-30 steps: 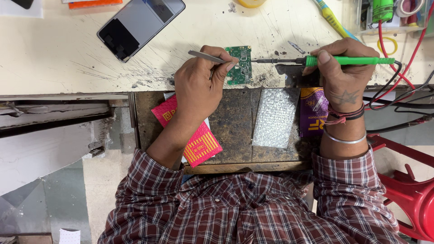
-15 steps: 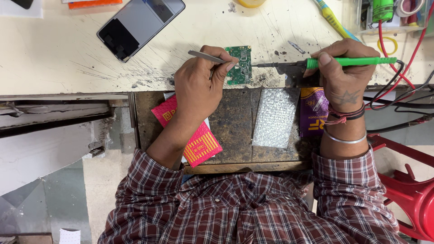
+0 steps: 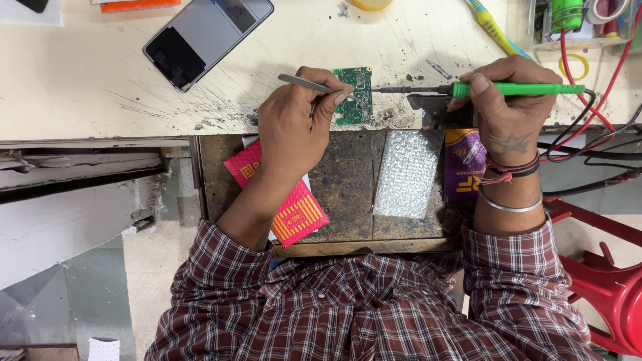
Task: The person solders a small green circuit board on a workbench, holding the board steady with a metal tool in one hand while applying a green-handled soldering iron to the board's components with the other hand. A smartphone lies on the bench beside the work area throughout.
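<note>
Shirt: plaid, maroon and dark red crossed with white and grey lines, filling the lower centre of the frame. Long sleeves, both pushed up toward the elbows, cuffs bunched.

Left hand, centre frame: bare, no rings, no band at the wrist.

Right hand, upper right: small dark star tattoo on its back. Wrist carries wound red and dark threads; below them a thin silver bangle.

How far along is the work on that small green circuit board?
Board lies bare on the bench. In hand: left hand sets tweezers on it, right hand aims the green-handled soldering iron at its edge. The phone lies apart, screen up.
</note>
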The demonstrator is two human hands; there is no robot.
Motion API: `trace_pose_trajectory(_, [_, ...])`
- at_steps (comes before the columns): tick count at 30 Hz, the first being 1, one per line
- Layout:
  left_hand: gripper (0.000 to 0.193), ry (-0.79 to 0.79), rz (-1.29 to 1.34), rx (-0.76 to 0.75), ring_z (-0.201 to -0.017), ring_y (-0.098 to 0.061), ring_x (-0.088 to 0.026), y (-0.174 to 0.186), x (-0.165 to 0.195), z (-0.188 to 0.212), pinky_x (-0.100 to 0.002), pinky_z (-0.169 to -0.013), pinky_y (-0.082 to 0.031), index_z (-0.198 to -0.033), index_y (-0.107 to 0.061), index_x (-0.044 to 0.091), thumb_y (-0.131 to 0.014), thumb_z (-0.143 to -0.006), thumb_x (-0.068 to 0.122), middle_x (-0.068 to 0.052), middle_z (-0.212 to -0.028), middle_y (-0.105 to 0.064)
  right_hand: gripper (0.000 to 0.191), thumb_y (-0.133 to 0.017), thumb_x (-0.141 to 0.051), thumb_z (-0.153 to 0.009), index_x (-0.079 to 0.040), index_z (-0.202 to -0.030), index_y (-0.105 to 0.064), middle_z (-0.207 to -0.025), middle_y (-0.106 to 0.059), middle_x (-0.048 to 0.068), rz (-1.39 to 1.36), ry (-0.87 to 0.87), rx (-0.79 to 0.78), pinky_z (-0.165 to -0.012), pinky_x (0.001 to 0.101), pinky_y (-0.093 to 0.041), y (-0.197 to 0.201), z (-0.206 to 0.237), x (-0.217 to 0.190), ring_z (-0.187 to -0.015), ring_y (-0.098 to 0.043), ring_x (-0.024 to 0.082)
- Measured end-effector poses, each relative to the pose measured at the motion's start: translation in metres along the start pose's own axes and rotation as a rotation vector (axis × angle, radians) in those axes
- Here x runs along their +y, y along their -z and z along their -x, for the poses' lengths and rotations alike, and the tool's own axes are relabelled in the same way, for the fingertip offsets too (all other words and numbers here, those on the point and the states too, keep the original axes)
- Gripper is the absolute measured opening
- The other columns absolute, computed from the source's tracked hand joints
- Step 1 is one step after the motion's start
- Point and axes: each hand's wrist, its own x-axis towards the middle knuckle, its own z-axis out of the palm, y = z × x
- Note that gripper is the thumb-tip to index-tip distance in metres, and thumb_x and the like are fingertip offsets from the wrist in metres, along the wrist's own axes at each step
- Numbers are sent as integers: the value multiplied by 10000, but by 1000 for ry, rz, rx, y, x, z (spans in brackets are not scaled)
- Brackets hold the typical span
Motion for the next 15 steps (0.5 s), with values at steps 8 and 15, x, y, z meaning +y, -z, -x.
trace_pose_trajectory(8, [145, -15, 0, 5, -842, -771, -104, 0, 0, 0, -264, -655, -579, -1151, -597, 123, -684, -1077, 213, 13, -944, -777, 330, -767, -191, -1144, 85, -1001, -654, -891, -706, 168, 12, 5, -3, -693, 313, -643, 0, -1, 0, -724, -706, 196])
trace_pose_trajectory(15, [144, -5, 6, -1, -813, -764, -93, -1, -3, 0, -253, -627, -563, -1148, -601, 120, -683, -1072, 211, 13, -921, -777, 331, -766, -193, -1137, 78, -986, -650, -871, -696, 162, 17, 11, -7, -680, 316, -639, 0, -2, 0, -709, -702, 193])
